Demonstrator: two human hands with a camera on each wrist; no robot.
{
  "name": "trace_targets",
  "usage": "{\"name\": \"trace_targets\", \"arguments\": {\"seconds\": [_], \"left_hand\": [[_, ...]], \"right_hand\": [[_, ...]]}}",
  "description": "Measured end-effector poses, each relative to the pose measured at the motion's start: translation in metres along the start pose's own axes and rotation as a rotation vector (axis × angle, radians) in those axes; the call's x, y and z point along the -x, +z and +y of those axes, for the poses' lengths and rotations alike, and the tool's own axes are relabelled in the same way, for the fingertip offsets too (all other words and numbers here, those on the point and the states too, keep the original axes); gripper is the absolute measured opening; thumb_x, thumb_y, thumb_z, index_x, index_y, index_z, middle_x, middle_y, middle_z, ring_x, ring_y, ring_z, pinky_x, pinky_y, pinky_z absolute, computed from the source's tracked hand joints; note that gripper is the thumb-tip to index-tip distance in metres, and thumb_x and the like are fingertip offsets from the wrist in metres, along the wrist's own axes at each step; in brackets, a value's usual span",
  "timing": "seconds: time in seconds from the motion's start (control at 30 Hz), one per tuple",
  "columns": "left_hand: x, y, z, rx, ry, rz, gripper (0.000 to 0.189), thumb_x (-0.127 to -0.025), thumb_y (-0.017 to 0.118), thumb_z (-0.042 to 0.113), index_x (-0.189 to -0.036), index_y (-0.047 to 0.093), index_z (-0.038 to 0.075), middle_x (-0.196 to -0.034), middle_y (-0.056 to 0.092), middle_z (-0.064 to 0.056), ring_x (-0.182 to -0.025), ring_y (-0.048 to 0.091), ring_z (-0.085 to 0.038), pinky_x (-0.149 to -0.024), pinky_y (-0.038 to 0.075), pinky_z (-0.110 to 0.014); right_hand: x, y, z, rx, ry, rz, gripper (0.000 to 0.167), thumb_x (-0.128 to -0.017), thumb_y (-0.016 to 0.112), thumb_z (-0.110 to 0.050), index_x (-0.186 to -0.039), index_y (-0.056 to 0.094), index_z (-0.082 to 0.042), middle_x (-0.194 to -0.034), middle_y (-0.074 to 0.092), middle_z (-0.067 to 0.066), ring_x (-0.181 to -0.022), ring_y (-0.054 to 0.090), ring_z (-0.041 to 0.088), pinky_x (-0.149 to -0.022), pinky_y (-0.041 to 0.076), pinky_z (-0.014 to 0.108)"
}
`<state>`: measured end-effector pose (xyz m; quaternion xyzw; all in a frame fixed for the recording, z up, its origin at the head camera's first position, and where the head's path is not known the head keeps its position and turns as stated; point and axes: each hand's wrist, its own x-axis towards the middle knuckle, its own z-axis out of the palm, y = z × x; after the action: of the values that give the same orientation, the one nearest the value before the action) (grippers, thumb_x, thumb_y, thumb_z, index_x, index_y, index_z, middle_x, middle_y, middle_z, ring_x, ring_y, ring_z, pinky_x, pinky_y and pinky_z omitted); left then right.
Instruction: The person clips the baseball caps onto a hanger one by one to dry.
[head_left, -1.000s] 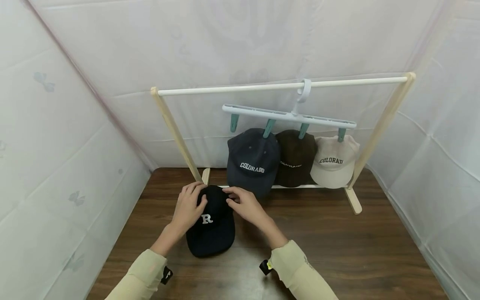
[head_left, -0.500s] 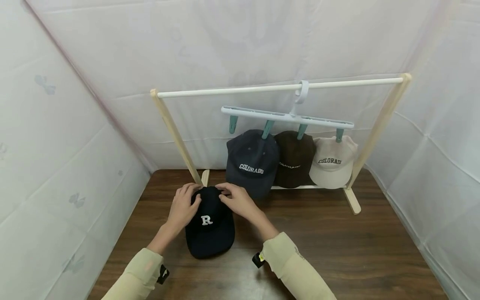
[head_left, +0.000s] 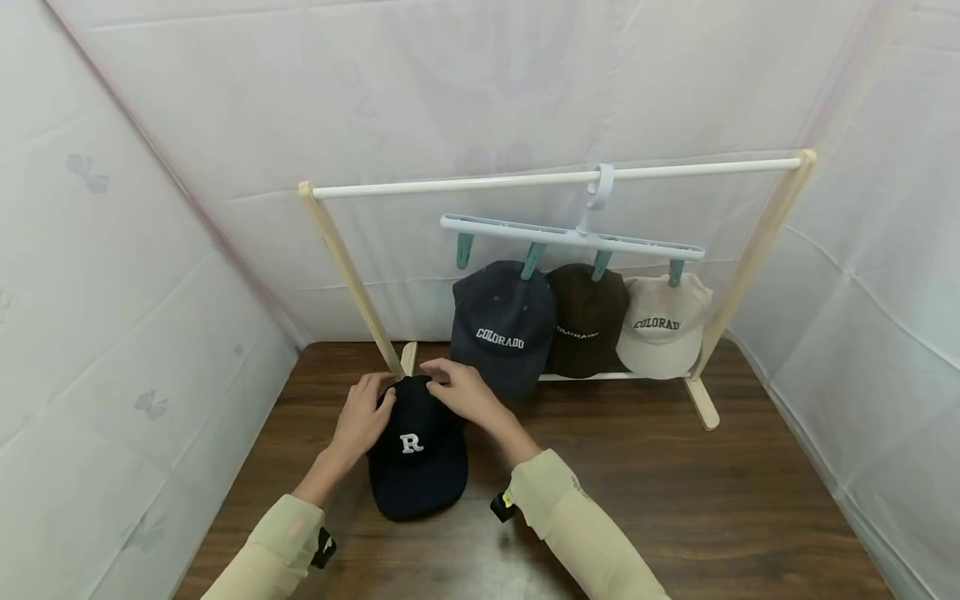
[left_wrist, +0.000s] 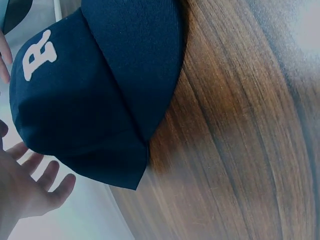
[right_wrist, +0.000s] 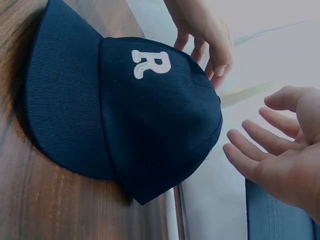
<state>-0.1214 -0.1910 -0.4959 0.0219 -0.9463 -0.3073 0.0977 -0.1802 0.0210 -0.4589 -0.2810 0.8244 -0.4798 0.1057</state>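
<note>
A black baseball cap (head_left: 416, 450) with a white letter R rests on the wooden table, brim toward me. At the left side of its crown is my left hand (head_left: 362, 419), its relaxed fingers partly hidden behind the cap (right_wrist: 160, 115) in the right wrist view. My right hand (head_left: 467, 392) hovers by the top right of the crown; in the right wrist view the right hand (right_wrist: 285, 140) has loosely spread fingers, apart from the cap. Behind, a light blue hanger (head_left: 570, 237) carries a navy cap (head_left: 498, 312), a brown cap (head_left: 588, 308) and a beige cap (head_left: 663, 321).
The hanger hooks on the white rod (head_left: 465, 183) of a wooden-legged rack. Its leftmost green clip (head_left: 464, 250) hangs with nothing in it. The rack's left foot (head_left: 408, 357) is just behind the black cap. Pale cloth walls (head_left: 150, 333) enclose the table (head_left: 637, 483).
My right hand has moved left and slightly up across the top of the black cap. My left hand has shifted slightly left. The black cap stays on the table.
</note>
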Motion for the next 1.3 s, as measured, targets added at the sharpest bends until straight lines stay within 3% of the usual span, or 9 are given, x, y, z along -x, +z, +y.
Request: {"name": "trace_targets", "arguments": {"seconds": [0.27, 0.73, 1.0, 1.3], "left_hand": [[0.002, 0.003, -0.007, 0.049, -0.062, -0.036, 0.044, -0.109, 0.043, 0.032, -0.142, 0.052, 0.004, -0.132, 0.056, -0.019, -0.117, 0.055, -0.039, -0.094, 0.046, -0.056], [0.002, 0.005, -0.009, 0.119, -0.061, -0.057, 0.044, -0.111, 0.04, 0.034, -0.139, 0.054, 0.003, -0.137, 0.058, -0.02, -0.122, 0.059, -0.038, -0.098, 0.048, -0.055], [0.002, 0.006, -0.009, 0.145, -0.074, -0.069, 0.044, -0.111, 0.038, 0.036, -0.138, 0.054, 0.005, -0.135, 0.06, -0.02, -0.121, 0.059, -0.036, -0.099, 0.047, -0.054], [0.004, 0.007, -0.008, 0.161, -0.096, -0.061, 0.045, -0.111, 0.037, 0.039, -0.138, 0.055, 0.007, -0.131, 0.062, -0.018, -0.116, 0.061, -0.035, -0.095, 0.048, -0.053]], "right_hand": [[-0.016, 0.006, 0.001, 0.067, -0.001, -0.04, 0.037, -0.103, 0.059, -0.015, -0.14, 0.061, -0.011, -0.137, 0.064, 0.006, -0.122, 0.063, 0.022, -0.099, 0.051, 0.037], [-0.036, 0.008, 0.004, 0.134, 0.044, -0.111, 0.039, -0.102, 0.06, -0.018, -0.14, 0.06, -0.011, -0.139, 0.063, 0.007, -0.125, 0.061, 0.021, -0.1, 0.05, 0.032], [-0.042, 0.007, 0.005, 0.17, 0.034, -0.153, 0.037, -0.102, 0.059, -0.015, -0.139, 0.06, -0.008, -0.134, 0.066, 0.011, -0.122, 0.063, 0.025, -0.1, 0.05, 0.036], [-0.045, 0.008, 0.012, 0.259, 0.008, -0.189, 0.03, -0.103, 0.06, -0.019, -0.131, 0.068, -0.011, -0.126, 0.07, 0.004, -0.113, 0.066, 0.018, -0.093, 0.051, 0.028]]}}
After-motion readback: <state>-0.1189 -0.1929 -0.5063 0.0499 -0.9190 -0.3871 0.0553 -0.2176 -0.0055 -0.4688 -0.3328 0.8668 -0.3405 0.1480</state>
